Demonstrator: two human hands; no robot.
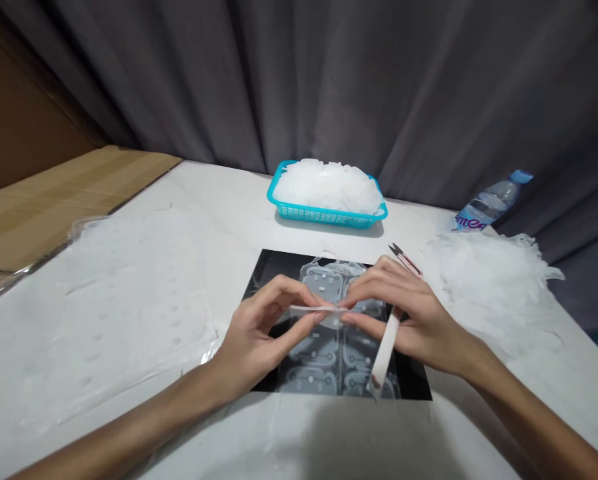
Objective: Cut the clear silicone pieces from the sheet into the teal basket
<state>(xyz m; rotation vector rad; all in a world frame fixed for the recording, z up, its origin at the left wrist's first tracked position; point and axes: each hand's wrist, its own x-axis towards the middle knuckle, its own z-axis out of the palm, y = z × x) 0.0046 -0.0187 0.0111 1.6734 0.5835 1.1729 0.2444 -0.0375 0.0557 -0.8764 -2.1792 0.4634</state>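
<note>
Between thumb and fingers, my left hand (266, 327) pinches a thin, whitish translucent plastic piece (306, 309), seen nearly edge-on. At the piece's right end, my right hand (403, 307) grips it with thumb and fingertips. A flat white stick (386, 353) with a brownish mark near its lower end is also tucked in my right hand, pointing down. Below both hands lies a black sheet (416, 381) bearing clear moulded plastic shapes (311, 380) in two columns; my hands hide part of them. Thread snips (405, 260) with a red and white body lie just beyond my right hand.
A turquoise basket (329, 217) heaped with white translucent pieces stands at the back. To the right are a loose pile of similar pieces (493, 283) and a water bottle (491, 203). Clear plastic sheeting (129, 307) covers the left, beside cardboard (73, 187). A grey curtain (319, 80) hangs behind.
</note>
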